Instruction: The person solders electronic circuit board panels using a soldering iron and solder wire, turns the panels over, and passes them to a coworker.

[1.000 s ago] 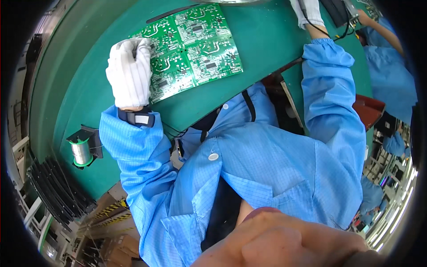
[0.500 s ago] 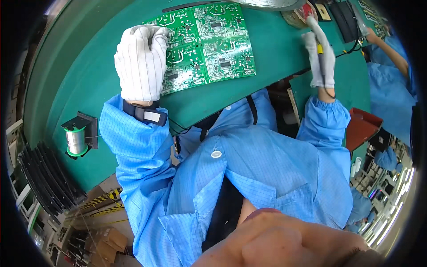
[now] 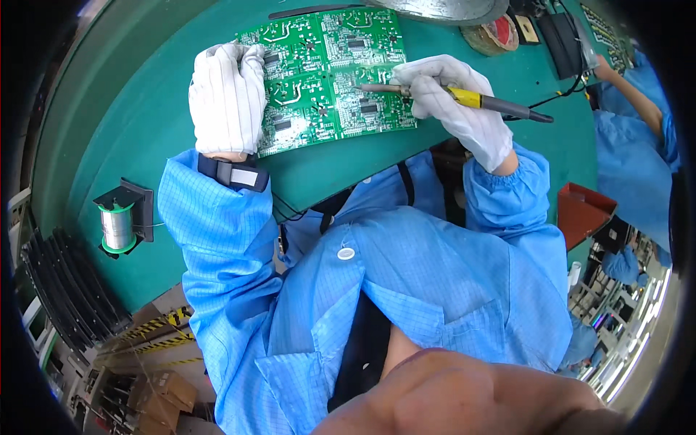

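Observation:
A green circuit board panel lies flat on the green bench mat. My left hand, in a white glove, rests on the panel's left edge and presses it down. My right hand, also gloved, grips a soldering iron with a yellow and black handle. The iron's metal tip points left and sits over the right half of the panel. Both sleeves are blue, and a dark wrist strap wraps my left wrist.
A spool of solder wire stands on a black holder at the mat's left edge. A red-topped roll and dark boxes sit at the back right. Another person's blue sleeve reaches in at the far right. A red bin hangs below the bench.
My right hand has come in from the back right with the soldering iron and brought its tip over the panel. My left hand has stayed on the panel's left edge.

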Motion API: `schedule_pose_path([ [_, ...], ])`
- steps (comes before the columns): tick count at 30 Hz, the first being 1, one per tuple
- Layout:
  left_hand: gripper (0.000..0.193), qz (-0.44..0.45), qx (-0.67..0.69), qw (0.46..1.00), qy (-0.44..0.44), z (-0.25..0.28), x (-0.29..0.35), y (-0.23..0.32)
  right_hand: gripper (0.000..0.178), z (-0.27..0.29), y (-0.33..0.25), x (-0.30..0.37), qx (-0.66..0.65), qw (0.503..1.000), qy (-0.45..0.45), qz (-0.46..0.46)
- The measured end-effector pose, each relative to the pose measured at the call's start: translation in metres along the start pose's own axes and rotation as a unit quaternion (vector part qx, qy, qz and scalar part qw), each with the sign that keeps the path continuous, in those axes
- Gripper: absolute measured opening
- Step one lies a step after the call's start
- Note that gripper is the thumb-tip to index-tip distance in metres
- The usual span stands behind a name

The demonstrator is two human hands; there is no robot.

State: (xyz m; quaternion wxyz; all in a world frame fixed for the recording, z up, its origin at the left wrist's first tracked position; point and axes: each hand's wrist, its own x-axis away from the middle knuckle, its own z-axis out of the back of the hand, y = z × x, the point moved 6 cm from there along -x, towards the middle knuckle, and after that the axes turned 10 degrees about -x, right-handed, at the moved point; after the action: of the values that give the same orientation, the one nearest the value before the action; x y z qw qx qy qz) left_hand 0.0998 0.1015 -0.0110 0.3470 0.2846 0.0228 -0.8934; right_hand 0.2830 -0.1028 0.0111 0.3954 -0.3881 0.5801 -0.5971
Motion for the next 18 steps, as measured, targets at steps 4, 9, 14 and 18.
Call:
schedule_pose_path([
  [4, 0.028, 0.042, -0.025, 0.997, -0.06, 0.0, 0.001, -0.001, 0.023, 0.003, -0.001, -0.005, 0.084, 0.996, -0.009, 0.009],
  [9, 0.021, 0.06, -0.043, 0.996, -0.046, 0.008, -0.003, 0.003, 0.023, 0.001, -0.001, -0.007, 0.117, 0.993, -0.014, 0.008],
  [14, 0.017, 0.005, 0.036, 0.999, 0.039, 0.02, -0.007, 0.014, 0.022, 0.002, 0.002, -0.008, 0.106, 0.994, -0.023, 0.005],
  [18, 0.01, 0.026, 0.241, 0.97, -0.01, 0.021, -0.005, 0.031, 0.021, 0.001, 0.003, -0.009, 0.1, 0.994, -0.031, 0.016],
])
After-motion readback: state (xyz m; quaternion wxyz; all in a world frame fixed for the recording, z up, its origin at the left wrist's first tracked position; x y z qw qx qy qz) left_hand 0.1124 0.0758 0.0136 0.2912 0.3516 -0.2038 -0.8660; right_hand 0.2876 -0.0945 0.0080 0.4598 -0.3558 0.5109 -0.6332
